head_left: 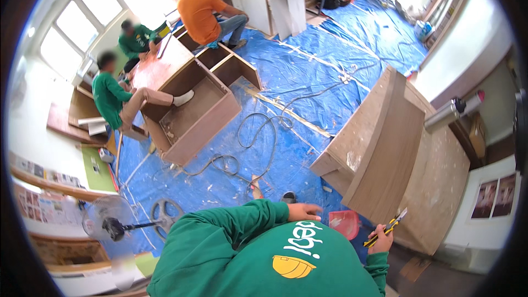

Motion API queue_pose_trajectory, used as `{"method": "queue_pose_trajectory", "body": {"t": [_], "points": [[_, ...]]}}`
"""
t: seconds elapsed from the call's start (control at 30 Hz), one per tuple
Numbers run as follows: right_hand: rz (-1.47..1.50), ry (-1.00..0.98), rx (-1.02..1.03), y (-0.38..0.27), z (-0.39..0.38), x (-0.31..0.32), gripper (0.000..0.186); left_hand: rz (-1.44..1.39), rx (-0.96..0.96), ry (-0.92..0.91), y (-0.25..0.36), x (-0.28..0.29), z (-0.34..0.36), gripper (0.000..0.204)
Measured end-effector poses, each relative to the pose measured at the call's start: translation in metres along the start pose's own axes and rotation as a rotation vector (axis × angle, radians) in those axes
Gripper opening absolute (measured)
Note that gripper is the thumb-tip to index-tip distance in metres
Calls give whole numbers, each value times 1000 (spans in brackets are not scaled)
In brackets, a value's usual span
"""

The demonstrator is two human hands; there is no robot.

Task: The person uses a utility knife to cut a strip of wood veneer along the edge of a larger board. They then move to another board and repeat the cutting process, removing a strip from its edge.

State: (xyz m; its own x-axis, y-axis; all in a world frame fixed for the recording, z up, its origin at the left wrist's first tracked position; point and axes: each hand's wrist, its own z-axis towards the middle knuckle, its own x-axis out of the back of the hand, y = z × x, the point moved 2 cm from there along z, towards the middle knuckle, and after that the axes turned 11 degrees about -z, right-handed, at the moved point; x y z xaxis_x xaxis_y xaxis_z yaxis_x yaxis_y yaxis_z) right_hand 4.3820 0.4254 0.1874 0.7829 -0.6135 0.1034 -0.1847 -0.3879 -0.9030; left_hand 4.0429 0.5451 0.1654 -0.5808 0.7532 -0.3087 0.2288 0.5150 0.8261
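Note:
My left hand is held in front of my green sweatshirt, fingers apart and empty. My right hand grips a yellow-and-black utility knife, its silver end pointing up and right. Just beyond that hand, a long brown wood-grain board lies on a large paint-spattered panel surface. A red plastic dustpan sits on the floor between my hands, partly hidden by my body.
Blue sheeting covers the floor, crossed by loose cables. Several co-workers sit around wooden cabinet units at the upper left. A fan stands at my left. A metal cylinder is at the right.

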Motion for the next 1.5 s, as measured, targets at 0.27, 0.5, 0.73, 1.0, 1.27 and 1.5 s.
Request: {"method": "queue_pose_trajectory", "body": {"t": [0.27, 0.5, 0.73, 1.0, 1.27, 1.5], "points": [[-187, -134, 86, -44, 58, -15, 12, -726, -200, -319, 122, 25, -52, 42], [-329, -256, 101, -84, 145, -53, 20, -246, 29, 523, 35, 57, 70, 61], [-276, -405, 106, -107, 231, -57, 33, -21, 41, 555, -10, -10, 176, 110], [-323, -569, 117, -103, 260, -23, 40, 19, -150, 628, -2, -36, 197, 66], [-423, -664, 295, -97, 263, -17, 50, 162, -250, 688, 85, -11, 150, 50], [-850, -767, 730, -125, 258, -43, 55, 472, -8, 852, 95, 69, 134, 53]]}}
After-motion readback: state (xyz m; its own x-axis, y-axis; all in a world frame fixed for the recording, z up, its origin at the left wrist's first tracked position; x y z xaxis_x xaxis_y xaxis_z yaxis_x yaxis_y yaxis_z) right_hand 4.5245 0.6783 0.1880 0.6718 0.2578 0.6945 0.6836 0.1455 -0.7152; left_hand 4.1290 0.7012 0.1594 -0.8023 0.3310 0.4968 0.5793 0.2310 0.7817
